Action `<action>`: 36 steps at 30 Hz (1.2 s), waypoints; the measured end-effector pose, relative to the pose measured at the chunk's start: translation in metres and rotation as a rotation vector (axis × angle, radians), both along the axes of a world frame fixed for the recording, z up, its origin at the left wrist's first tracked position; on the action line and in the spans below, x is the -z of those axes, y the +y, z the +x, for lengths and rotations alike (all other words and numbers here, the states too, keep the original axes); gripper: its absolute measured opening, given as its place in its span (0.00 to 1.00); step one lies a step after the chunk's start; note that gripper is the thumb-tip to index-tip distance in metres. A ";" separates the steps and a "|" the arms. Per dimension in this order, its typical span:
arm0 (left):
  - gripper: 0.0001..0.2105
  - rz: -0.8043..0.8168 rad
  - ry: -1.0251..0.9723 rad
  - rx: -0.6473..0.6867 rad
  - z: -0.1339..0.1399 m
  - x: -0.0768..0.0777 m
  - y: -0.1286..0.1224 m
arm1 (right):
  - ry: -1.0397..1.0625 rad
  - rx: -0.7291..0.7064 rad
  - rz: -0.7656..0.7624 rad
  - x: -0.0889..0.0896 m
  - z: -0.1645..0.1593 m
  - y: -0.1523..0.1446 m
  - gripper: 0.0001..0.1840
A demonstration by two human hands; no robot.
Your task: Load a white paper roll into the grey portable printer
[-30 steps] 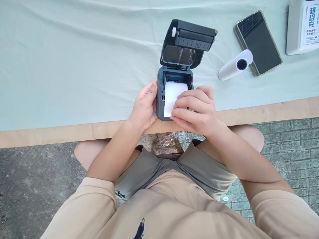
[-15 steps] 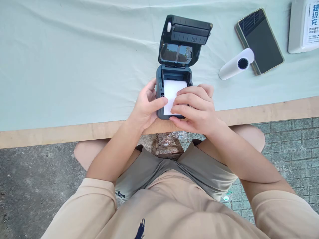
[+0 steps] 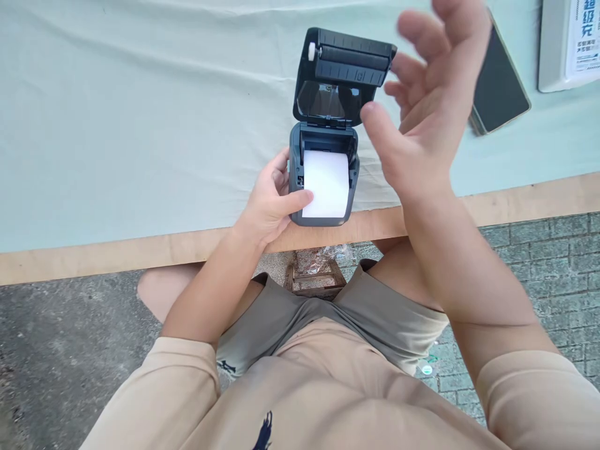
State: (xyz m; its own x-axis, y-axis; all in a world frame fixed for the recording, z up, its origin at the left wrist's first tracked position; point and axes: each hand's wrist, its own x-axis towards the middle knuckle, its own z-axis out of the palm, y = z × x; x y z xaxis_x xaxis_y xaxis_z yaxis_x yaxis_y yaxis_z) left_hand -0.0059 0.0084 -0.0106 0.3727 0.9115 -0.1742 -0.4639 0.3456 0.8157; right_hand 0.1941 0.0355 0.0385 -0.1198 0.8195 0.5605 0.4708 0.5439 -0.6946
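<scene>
A dark label printer (image 3: 323, 220) rests near the table's front edge with its lid (image 3: 344, 69) swung up and back. White paper (image 3: 327, 181) lies over its inside, reaching toward the front lip. My left hand (image 3: 269, 203) grips the printer's left side, its thumb pressing on the paper's left edge. Raised beside the lid's right side, my right hand (image 3: 429, 106) has its fingers spread and holds nothing. Its fingertips overlap the lid's upper right corner in view; whether they touch it I cannot tell.
At the right lies a phone (image 3: 501, 84), partly behind my right hand. A white box (image 3: 555, 50) with printed lettering sits at the far right. Pale cloth (image 3: 140, 125) covers the table, whose wooden edge (image 3: 117, 251) runs above my legs.
My right hand has left the paper and risen up and right to the lid, its fingers spreading. It now hides the white handheld device. My left hand stays on the printer.
</scene>
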 end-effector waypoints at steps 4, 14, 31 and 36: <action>0.29 0.014 0.037 0.001 0.000 -0.001 -0.001 | -0.045 0.016 -0.055 0.005 -0.005 -0.001 0.15; 0.27 0.030 0.034 -0.024 0.002 -0.002 -0.001 | 0.016 -0.229 -0.070 0.015 0.002 -0.030 0.10; 0.26 0.024 0.018 0.037 0.002 -0.006 -0.001 | 0.262 -0.241 -0.637 0.029 -0.001 -0.022 0.33; 0.19 -0.014 0.002 0.019 0.006 -0.012 -0.001 | 0.264 -0.257 -0.655 0.038 0.001 -0.019 0.34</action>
